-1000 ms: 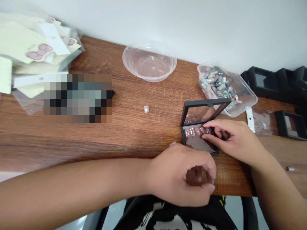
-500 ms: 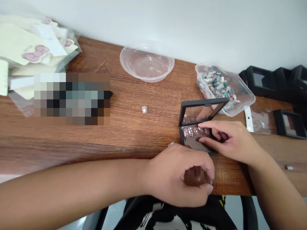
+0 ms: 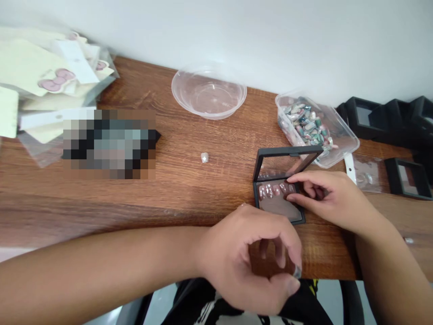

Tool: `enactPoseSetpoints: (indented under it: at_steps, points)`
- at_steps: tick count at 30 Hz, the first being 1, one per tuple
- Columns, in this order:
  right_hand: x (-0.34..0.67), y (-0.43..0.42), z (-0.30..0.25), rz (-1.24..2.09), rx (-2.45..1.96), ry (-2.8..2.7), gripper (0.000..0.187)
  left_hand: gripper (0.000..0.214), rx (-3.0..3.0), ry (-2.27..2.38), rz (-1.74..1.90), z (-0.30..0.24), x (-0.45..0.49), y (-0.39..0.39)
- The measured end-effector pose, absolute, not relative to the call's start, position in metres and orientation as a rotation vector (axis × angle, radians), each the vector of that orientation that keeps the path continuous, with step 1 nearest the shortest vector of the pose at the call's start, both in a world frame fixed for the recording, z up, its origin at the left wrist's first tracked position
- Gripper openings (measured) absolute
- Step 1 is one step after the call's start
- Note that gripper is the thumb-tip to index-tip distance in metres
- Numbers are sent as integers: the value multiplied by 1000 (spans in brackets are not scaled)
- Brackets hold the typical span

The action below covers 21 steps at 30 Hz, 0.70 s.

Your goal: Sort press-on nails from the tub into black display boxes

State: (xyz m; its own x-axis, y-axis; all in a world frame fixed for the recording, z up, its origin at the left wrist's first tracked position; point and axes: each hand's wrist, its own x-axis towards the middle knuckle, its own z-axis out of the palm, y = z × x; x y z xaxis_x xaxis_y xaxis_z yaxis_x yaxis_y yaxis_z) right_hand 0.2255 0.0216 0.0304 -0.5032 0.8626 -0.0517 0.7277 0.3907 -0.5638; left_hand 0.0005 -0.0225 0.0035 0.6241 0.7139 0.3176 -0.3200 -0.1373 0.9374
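A small black display box [image 3: 267,158] stands open on the wooden table [image 3: 189,189], its lid tilted up. A row of pink press-on nails [image 3: 272,190] lies along the back of its tray. My right hand [image 3: 326,198] rests on the tray's right side, thumb and forefinger pinched at the end of the nail row. My left hand [image 3: 257,259] hovers at the table's front edge, fingers curled, with a small grey nail [image 3: 297,271] pinched between thumb and fingertip.
A clear tub [image 3: 341,140] of mixed-colour nails stands behind the box. A clear round bowl [image 3: 209,94] sits further left, one loose white nail [image 3: 204,157] mid-table. Cards in bags [image 3: 50,85] lie far left, more black boxes [image 3: 406,178] far right.
My left hand has drawn back a little toward the table edge and turned, showing the small nail at its fingertips. My right hand stays pinched at the nail row.
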Motion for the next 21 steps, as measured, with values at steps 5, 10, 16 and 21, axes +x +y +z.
enactPoseSetpoints:
  at_steps: [5,10,16,21]
  points:
    - [225,15,42,699,-1370,-2302,19,21,1370,335,1028,7,0,-20]
    - [219,4,55,778,-1208,-2286,15,21,1361,416,1179,9,2,-15]
    - [203,-2,57,1008,-958,-2266,22,21,1402,463,1189,5,2,-17]
    - [201,-2,53,1121,-932,-2182,21,18,1481,500,1224,4,0,-17]
